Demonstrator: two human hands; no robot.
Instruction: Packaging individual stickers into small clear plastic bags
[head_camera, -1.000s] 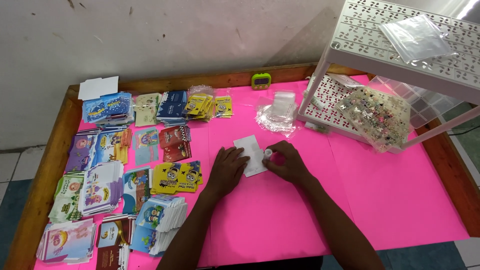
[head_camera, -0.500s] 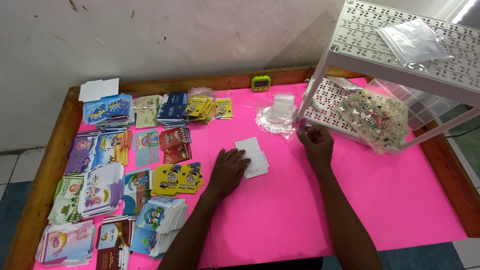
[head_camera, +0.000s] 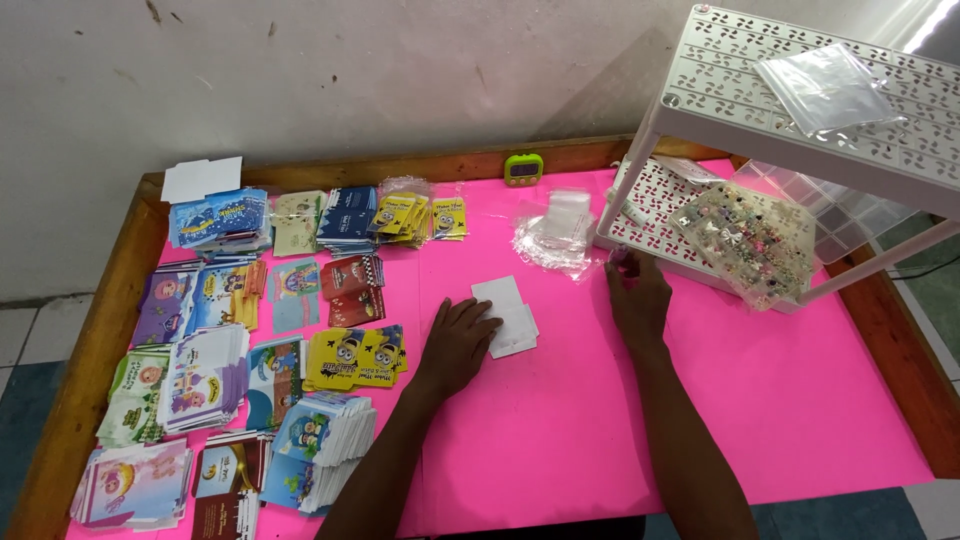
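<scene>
My left hand (head_camera: 458, 342) lies flat on the pink table top (head_camera: 560, 430), its fingertips touching a small stack of white cards (head_camera: 508, 314). My right hand (head_camera: 636, 296) is farther right, apart from the cards, with its fingertips bunched together at the front edge of the white rack's lower shelf (head_camera: 655, 205). Anything pinched between those fingers is too small to make out. Just left of the right hand lies a heap of small clear plastic bags (head_camera: 558, 232).
Several stacks of colourful printed cards (head_camera: 210, 350) cover the table's left side. A green timer (head_camera: 523, 168) sits at the back edge. The white perforated rack (head_camera: 800, 120) holds a bag of small trinkets (head_camera: 750, 240) and a clear bag (head_camera: 822, 85) on top. A wooden rim (head_camera: 95, 340) borders the table.
My right hand left the white cards and moved right and away from me to the rack's lower shelf. My left hand stayed by the cards.
</scene>
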